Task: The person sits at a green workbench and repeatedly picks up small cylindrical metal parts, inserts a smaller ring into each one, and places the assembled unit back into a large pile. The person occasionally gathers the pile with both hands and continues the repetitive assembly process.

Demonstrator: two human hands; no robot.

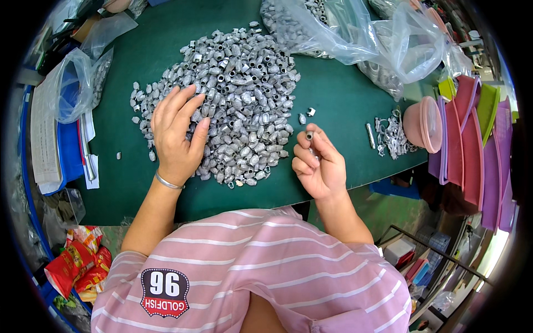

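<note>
A big heap of small grey metal pieces [239, 94] lies on the green table [344, 105]. My left hand [176, 133] rests flat on the heap's left side, fingers spread over the pieces. My right hand [317, 164] is raised just right of the heap, fingers curled around a small grey metal tube [309, 136] that sticks up from the fingertips. Two loose pieces [306, 115] lie on the table just above that hand.
Clear plastic bags [355, 33] of metal parts sit at the back right, another bag [72, 83] at the left. A metal rod [370, 135] and a small pile of parts [391, 136] lie right, beside stacked pink, purple and green trays [472, 133]. Snack packets [78, 261] lie lower left.
</note>
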